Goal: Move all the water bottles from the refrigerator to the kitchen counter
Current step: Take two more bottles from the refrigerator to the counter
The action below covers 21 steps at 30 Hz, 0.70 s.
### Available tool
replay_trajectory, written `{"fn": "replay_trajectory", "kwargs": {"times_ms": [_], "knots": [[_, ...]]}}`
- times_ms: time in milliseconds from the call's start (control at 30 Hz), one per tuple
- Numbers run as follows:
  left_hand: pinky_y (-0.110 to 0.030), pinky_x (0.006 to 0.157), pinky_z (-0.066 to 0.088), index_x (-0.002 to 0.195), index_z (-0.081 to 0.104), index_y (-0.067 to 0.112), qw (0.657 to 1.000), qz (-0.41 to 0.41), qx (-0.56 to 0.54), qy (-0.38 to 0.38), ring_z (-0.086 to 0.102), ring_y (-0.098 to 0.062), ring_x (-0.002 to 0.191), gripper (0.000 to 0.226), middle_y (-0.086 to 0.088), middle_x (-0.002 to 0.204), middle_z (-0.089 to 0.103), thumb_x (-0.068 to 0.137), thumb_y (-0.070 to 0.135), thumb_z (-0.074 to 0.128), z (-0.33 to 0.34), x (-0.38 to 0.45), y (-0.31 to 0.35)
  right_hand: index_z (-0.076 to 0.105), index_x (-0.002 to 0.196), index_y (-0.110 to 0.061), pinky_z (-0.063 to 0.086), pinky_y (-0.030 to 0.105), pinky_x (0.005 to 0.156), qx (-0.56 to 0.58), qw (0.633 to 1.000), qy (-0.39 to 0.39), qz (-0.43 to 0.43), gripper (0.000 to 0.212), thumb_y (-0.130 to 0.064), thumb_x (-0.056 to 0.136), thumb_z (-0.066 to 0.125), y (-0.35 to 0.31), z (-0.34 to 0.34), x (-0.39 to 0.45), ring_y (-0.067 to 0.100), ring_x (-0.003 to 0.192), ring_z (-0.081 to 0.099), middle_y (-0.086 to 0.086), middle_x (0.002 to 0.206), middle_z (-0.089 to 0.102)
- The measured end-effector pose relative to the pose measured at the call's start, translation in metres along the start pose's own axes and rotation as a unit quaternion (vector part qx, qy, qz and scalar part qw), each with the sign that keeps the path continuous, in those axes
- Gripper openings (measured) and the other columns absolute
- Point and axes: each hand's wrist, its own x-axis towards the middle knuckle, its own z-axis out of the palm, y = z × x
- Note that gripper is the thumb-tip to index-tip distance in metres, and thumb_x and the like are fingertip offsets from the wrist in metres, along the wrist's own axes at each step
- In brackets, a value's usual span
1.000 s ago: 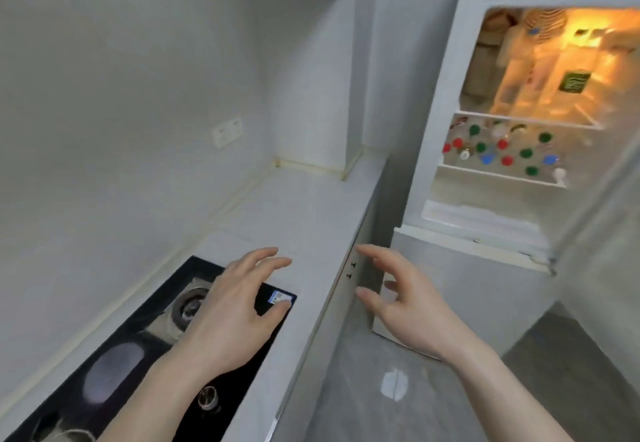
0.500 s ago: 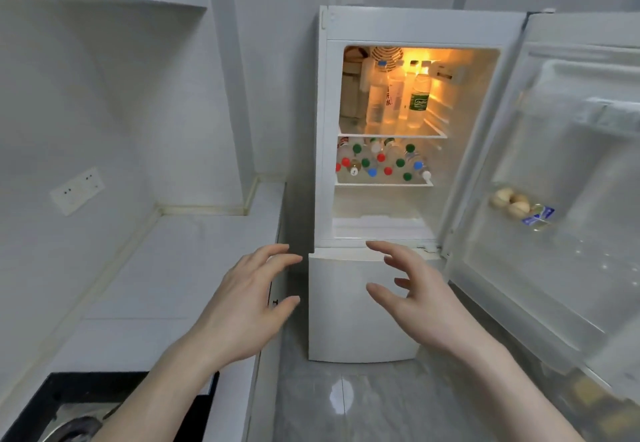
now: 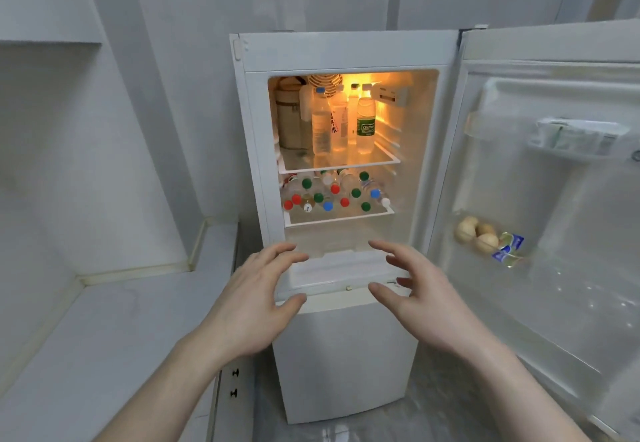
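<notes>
Clear plastic bottles (image 3: pixel 321 123); glossy white fridge (image 3: pixel 346 355)

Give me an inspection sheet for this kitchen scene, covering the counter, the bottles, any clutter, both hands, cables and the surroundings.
Surface: pale kitchen counter left of the refrigerator; no bottles on the part in view.
Job's things: upright bottles on the lit upper shelf; bottles lying down, red, green, blue and white caps facing out, on the shelf below.
Clutter: a tan canister beside the upright bottles; round pale items and a blue packet in the open door.
Grippers: left hand and right hand spread in front of the refrigerator, holding nothing.
Cables: nothing seen.
Surroundings: pale tiled walls, glossy grey floor.
</notes>
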Motion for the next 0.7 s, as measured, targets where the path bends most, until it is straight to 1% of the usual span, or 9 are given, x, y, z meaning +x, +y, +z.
{"fn": "replay_trajectory", "kwargs": {"times_ms": [67, 200, 300, 367, 433, 500, 567, 633, 700], "knots": [[-0.034, 0.119, 0.035, 0.148, 0.042, 0.046, 1.000, 0.005, 0.001, 0.004, 0.029, 0.000, 0.144, 0.056, 0.029, 0.157, 0.027, 0.096, 0.045, 0.064, 0.006, 0.030, 0.002, 0.047, 0.142, -0.055, 0.046, 0.023, 0.106, 0.001, 1.000, 0.004, -0.003, 0.057, -0.031, 0.095, 0.070, 0.012, -0.009, 0.027, -0.007, 0.131, 0.046, -0.033, 0.140, 0.048], [-0.026, 0.120, 0.026, 0.147, 0.045, 0.044, 1.000, 0.006, 0.005, 0.020, 0.027, 0.001, 0.146, 0.055, 0.028, 0.157, 0.029, 0.096, 0.043, 0.065, 0.021, 0.100, 0.003, 0.046, 0.142, -0.054, 0.046, 0.022, 0.104, 0.004, 1.000, -0.006, -0.016, 0.058, -0.030, 0.095, 0.070, 0.039, -0.028, 0.092, -0.006, 0.130, 0.047, -0.034, 0.143, 0.046], [-0.027, 0.120, 0.028, 0.145, 0.048, 0.041, 0.999, 0.010, 0.005, 0.045, 0.030, 0.001, 0.145, 0.055, 0.026, 0.155, 0.033, 0.094, 0.041, 0.067, 0.033, 0.154, 0.004, 0.048, 0.140, -0.056, 0.046, 0.023, 0.103, 0.013, 0.999, -0.018, -0.031, 0.057, -0.029, 0.095, 0.071, 0.057, -0.044, 0.142, -0.004, 0.128, 0.048, -0.041, 0.138, 0.043], [-0.024, 0.117, 0.030, 0.145, 0.049, 0.040, 0.999, 0.008, 0.002, 0.047, 0.034, 0.000, 0.142, 0.055, 0.026, 0.152, 0.035, 0.093, 0.038, 0.068, 0.039, 0.184, 0.003, 0.048, 0.137, -0.058, 0.047, 0.025, 0.102, 0.019, 0.999, -0.016, -0.042, 0.058, -0.027, 0.094, 0.071, 0.066, -0.052, 0.173, -0.002, 0.127, 0.050, -0.044, 0.134, 0.042], [-0.024, 0.113, 0.035, 0.142, 0.050, 0.040, 0.999, 0.006, -0.005, 0.052, 0.041, -0.002, 0.136, 0.054, 0.027, 0.150, 0.037, 0.092, 0.037, 0.069, 0.045, 0.213, 0.000, 0.048, 0.140, -0.054, 0.050, 0.026, 0.100, 0.026, 0.998, -0.010, -0.047, 0.060, -0.026, 0.093, 0.073, 0.076, -0.056, 0.204, -0.001, 0.125, 0.052, -0.040, 0.134, 0.045], [-0.026, 0.108, 0.042, 0.140, 0.052, 0.040, 0.998, 0.000, -0.012, 0.054, 0.048, -0.002, 0.125, 0.054, 0.027, 0.146, 0.040, 0.090, 0.036, 0.071, 0.048, 0.240, -0.002, 0.049, 0.142, -0.049, 0.052, 0.030, 0.102, 0.040, 0.998, -0.006, -0.046, 0.060, -0.027, 0.092, 0.074, 0.085, -0.058, 0.231, 0.001, 0.126, 0.053, -0.030, 0.139, 0.049], [-0.027, 0.104, 0.046, 0.139, 0.053, 0.040, 0.998, -0.003, -0.015, 0.062, 0.050, -0.001, 0.119, 0.053, 0.025, 0.143, 0.042, 0.090, 0.036, 0.072, 0.049, 0.268, -0.006, 0.051, 0.140, -0.047, 0.054, 0.035, 0.103, 0.053, 0.998, 0.006, -0.044, 0.059, -0.028, 0.090, 0.075, 0.093, -0.057, 0.257, 0.003, 0.127, 0.054, -0.023, 0.139, 0.052], [-0.027, 0.103, 0.046, 0.138, 0.053, 0.038, 0.998, -0.010, -0.012, 0.065, 0.049, -0.003, 0.122, 0.052, 0.022, 0.143, 0.043, 0.090, 0.035, 0.071, 0.050, 0.294, -0.009, 0.050, 0.141, -0.045, 0.054, 0.037, 0.103, 0.058, 0.998, 0.017, -0.036, 0.060, -0.028, 0.089, 0.076, 0.099, -0.056, 0.278, 0.005, 0.127, 0.055, -0.021, 0.140, 0.053], [-0.027, 0.105, 0.044, 0.140, 0.054, 0.034, 0.997, -0.015, -0.013, 0.069, 0.048, -0.004, 0.127, 0.054, 0.019, 0.144, 0.043, 0.089, 0.032, 0.073, 0.051, 0.320, -0.015, 0.049, 0.141, -0.046, 0.054, 0.039, 0.104, 0.054, 0.998, 0.032, -0.029, 0.063, -0.031, 0.088, 0.077, 0.105, -0.055, 0.297, 0.007, 0.126, 0.056, -0.020, 0.142, 0.054]]}}
